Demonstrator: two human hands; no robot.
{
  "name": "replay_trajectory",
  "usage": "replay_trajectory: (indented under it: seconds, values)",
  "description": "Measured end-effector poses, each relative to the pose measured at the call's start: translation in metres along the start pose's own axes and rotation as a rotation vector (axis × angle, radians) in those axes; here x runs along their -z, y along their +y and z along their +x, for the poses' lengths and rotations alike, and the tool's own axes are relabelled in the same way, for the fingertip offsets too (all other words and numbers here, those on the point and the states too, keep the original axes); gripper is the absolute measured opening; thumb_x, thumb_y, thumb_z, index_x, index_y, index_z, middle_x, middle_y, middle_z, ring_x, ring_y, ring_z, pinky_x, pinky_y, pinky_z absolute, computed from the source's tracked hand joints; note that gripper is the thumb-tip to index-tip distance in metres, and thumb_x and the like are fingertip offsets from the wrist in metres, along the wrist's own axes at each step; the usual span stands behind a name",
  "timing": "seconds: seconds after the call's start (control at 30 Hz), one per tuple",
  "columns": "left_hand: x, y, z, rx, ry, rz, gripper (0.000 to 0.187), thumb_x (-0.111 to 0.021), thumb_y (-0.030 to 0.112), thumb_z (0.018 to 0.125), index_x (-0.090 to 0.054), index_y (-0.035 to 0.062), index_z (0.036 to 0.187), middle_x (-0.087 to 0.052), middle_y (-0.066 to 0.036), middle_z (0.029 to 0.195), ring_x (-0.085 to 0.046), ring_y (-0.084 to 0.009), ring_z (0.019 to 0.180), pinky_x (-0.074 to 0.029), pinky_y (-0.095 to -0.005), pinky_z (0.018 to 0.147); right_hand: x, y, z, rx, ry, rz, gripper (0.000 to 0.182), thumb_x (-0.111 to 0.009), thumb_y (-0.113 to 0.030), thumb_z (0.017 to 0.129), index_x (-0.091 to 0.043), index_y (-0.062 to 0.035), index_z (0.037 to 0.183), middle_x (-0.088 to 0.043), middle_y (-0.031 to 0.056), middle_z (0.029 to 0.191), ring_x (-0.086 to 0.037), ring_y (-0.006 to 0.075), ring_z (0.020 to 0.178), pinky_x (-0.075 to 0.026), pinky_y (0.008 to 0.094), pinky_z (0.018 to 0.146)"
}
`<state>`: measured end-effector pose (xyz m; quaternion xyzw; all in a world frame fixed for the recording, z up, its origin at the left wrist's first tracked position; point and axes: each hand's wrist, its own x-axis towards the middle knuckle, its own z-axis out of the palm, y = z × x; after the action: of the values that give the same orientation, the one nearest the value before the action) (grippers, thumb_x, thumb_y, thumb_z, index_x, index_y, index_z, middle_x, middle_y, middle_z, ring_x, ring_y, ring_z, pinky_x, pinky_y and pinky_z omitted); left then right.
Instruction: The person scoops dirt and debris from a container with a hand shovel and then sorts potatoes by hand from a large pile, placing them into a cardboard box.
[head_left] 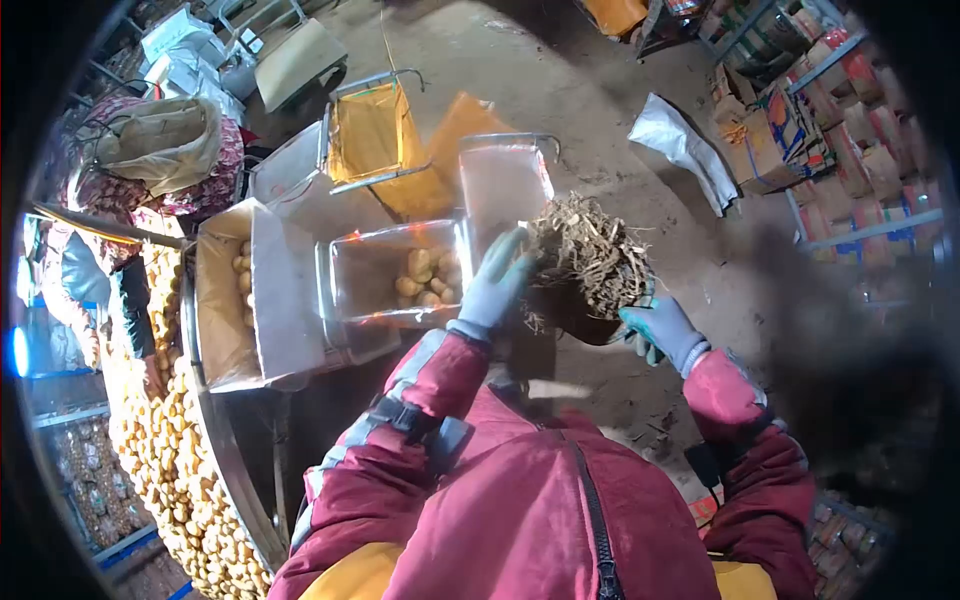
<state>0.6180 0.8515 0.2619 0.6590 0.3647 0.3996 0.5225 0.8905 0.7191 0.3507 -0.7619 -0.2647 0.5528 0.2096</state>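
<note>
Both my hands wear light grey gloves with green fingers. A bundle of dry brown roots or stalks [600,255] rests on a dark rounded container [575,310], largely hidden beneath it. My left hand [500,275] is at the left side of the bundle, fingers stretched up against its edge; the fingertips are partly lost against it. On the right, my right hand [660,328] has its fingers wrapped round the container's rim. Left of my left hand, a clear plastic-lined bin [345,290] holds several round tan pieces [425,275].
A table edge [215,445] borders a long heap of tan pieces [180,470] at left, beside a lined box [285,290]. Yellow [370,130] and white lined frames [505,185] stand ahead. A co-worker's dark sleeve [130,305] reaches over the heap. A white sack [685,145] lies on the floor.
</note>
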Motion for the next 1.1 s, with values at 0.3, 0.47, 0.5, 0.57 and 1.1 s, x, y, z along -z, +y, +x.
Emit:
replay_trajectory:
  seconds: [0.3, 0.47, 0.5, 0.57, 1.1]
  values:
    - [-0.035, -0.087, 0.076, 0.306, -0.237, -0.142, 0.059, -0.059, 0.037, 0.103, -0.047, 0.0061, 0.152, -0.046, -0.019, 0.156, -0.038, -0.0304, 0.149, -0.031, -0.0371, 0.121, -0.008, -0.068, 0.073, -0.19, -0.094, -0.227, 0.035, -0.07, -0.034, 0.096, -0.069, -0.0001, 0.088, -0.065, 0.0099, 0.061, -0.059, 0.0187, 0.041, -0.048, 0.0323, 0.038]
    - [-0.042, -0.142, 0.092, 0.572, -0.271, -0.262, 0.068, -0.067, 0.035, 0.098, -0.043, 0.0068, 0.155, -0.053, -0.016, 0.149, -0.049, -0.0253, 0.138, -0.039, -0.0345, 0.114, -0.005, -0.103, 0.101, -0.225, -0.232, -0.27, 0.035, -0.066, -0.035, 0.099, -0.069, 0.0001, 0.096, -0.069, 0.0108, 0.07, -0.065, 0.0189, 0.05, -0.053, 0.0331, 0.044]
    - [-0.043, -0.145, 0.093, 0.663, -0.275, -0.338, 0.069, -0.068, 0.034, 0.098, -0.043, 0.007, 0.155, -0.058, -0.015, 0.144, -0.054, -0.0233, 0.131, -0.042, -0.0336, 0.11, -0.004, -0.111, 0.105, -0.247, -0.252, -0.286, 0.035, -0.066, -0.034, 0.1, -0.069, 0.0003, 0.097, -0.07, 0.0115, 0.07, -0.065, 0.0193, 0.051, -0.053, 0.0334, 0.044]
    - [-0.049, -0.169, 0.095, 0.729, -0.238, -0.436, 0.069, -0.068, 0.032, 0.097, -0.042, 0.0073, 0.156, -0.065, -0.011, 0.133, -0.061, -0.0189, 0.118, -0.048, -0.0313, 0.101, -0.003, -0.126, 0.11, -0.291, -0.284, -0.322, 0.035, -0.064, -0.034, 0.1, -0.068, 0.0006, 0.098, -0.071, 0.0128, 0.072, -0.066, 0.0202, 0.051, -0.053, 0.034, 0.044]
    - [-0.052, -0.169, 0.112, 0.719, -0.344, -0.022, 0.059, -0.061, 0.038, 0.101, -0.047, 0.0001, 0.144, -0.069, -0.009, 0.12, -0.065, -0.0244, 0.099, -0.051, -0.0386, 0.093, 0.001, -0.169, 0.137, -0.358, -0.407, -0.491, 0.038, -0.061, -0.035, 0.1, -0.068, 0.0024, 0.1, -0.073, 0.0204, 0.078, -0.07, 0.0271, 0.057, -0.057, 0.0395, 0.046]
